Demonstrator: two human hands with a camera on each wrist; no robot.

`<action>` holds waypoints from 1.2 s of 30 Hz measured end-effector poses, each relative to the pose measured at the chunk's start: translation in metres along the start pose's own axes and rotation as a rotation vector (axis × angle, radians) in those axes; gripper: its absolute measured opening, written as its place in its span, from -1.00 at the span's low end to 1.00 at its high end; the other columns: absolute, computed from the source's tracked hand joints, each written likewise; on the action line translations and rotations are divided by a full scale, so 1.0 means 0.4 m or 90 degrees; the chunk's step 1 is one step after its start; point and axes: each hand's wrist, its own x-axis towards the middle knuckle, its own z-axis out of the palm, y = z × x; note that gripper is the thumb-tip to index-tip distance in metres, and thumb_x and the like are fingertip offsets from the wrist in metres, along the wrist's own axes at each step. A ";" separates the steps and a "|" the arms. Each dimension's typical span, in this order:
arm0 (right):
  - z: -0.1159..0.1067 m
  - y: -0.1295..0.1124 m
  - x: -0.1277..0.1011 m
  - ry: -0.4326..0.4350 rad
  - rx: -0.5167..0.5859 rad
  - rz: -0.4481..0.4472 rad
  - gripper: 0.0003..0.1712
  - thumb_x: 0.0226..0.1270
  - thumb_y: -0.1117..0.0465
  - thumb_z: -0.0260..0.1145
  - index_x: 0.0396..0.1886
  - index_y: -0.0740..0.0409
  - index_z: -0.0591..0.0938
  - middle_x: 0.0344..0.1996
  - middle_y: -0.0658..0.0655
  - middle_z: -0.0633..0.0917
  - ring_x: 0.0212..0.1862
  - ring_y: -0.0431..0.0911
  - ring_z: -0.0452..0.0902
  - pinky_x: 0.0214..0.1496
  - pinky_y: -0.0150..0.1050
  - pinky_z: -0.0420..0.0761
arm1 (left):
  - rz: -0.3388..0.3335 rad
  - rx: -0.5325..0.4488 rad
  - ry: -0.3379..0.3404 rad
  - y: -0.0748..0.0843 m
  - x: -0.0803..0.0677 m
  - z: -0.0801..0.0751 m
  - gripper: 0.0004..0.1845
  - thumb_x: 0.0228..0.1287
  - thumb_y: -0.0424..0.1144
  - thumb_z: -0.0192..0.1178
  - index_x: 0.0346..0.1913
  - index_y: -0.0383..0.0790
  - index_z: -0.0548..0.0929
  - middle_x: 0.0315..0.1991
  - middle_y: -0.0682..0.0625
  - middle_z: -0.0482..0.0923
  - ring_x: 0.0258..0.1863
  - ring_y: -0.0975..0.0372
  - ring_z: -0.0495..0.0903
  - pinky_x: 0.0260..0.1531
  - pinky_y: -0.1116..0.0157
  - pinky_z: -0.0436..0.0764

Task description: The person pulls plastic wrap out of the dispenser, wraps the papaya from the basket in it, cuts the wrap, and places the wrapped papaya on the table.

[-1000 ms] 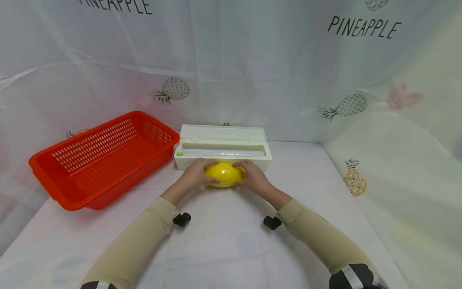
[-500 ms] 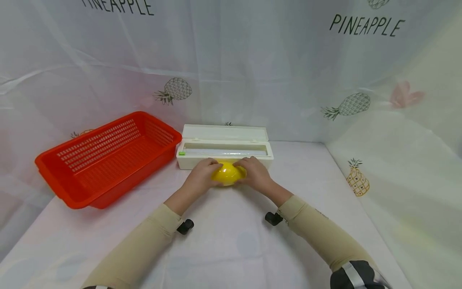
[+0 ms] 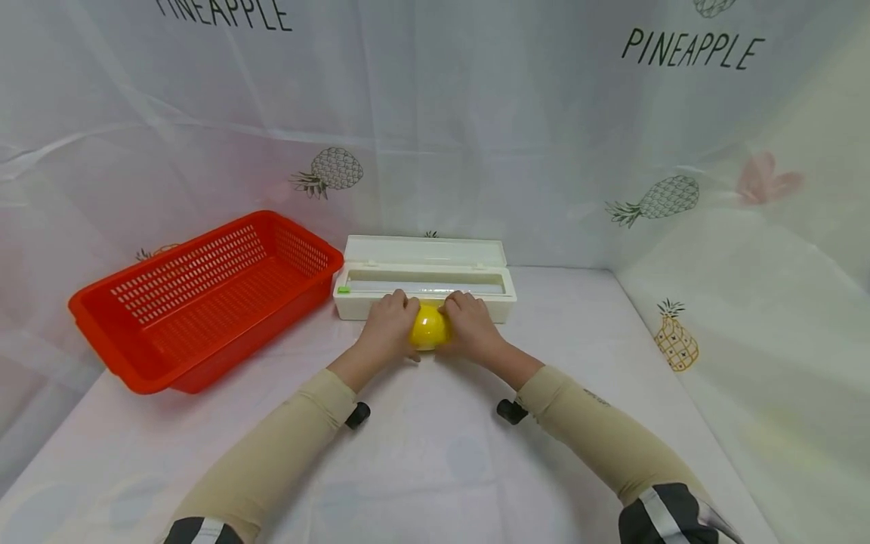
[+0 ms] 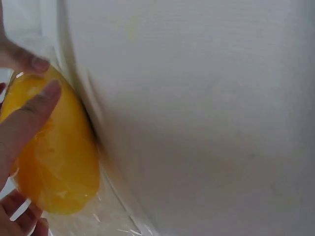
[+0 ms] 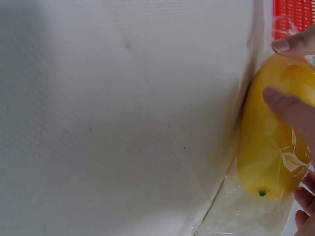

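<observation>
A glossy yellow oval fruit [image 3: 430,328] with clear plastic film over it lies close in front of a white cling film box. My left hand [image 3: 390,329] holds its left end and my right hand [image 3: 470,330] its right end. In the left wrist view, a thumb presses on the wrapped fruit [image 4: 61,162], with several fingers below. The right wrist view shows a small dark green stub at the end of the fruit [image 5: 261,157]. Loose clear film [image 5: 246,216] spreads past that end. In the head view, my hands cover both ends of the fruit.
The cling film box [image 3: 353,306] stands against the back sheet, lid [image 3: 424,248] raised, a roll [image 3: 424,287] inside. At the left sits a red slotted basket [image 3: 204,359]. A white cloth [image 3: 421,468] covers the table.
Both hands have drawn closer together on the fruit, fingers curling further over it. Less of the yellow shows between them. Box and basket keep their places.
</observation>
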 end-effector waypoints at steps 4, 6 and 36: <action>0.005 0.000 0.006 0.034 0.007 -0.037 -0.26 -0.22 -0.05 0.69 -0.08 0.27 0.63 -0.06 0.15 0.44 -0.02 0.04 0.34 0.01 -0.12 0.37 | 0.001 0.000 0.006 -0.004 0.001 0.012 -0.11 -0.31 0.01 0.66 0.05 -0.31 0.37 -0.14 -0.17 0.30 -0.17 0.00 0.38 -0.07 0.08 0.45; 0.004 0.003 0.008 0.039 0.032 -0.057 -0.29 -0.19 0.00 0.69 -0.07 0.29 0.65 -0.11 0.15 0.46 -0.06 0.03 0.35 0.03 -0.13 0.40 | -0.016 -0.046 0.010 -0.012 0.001 0.016 -0.18 -0.27 -0.09 0.65 0.05 -0.31 0.41 -0.13 -0.16 0.31 -0.16 0.01 0.38 -0.04 0.10 0.45; -0.008 0.046 0.015 -0.086 0.248 0.028 -0.34 0.25 0.01 0.42 0.22 0.29 0.50 0.12 0.20 0.56 0.16 0.04 0.43 0.26 -0.07 0.41 | -0.079 -0.312 -0.047 -0.084 0.010 0.018 -0.25 0.07 0.00 0.47 0.31 -0.21 0.48 0.23 -0.12 0.48 0.22 0.02 0.41 0.28 0.06 0.34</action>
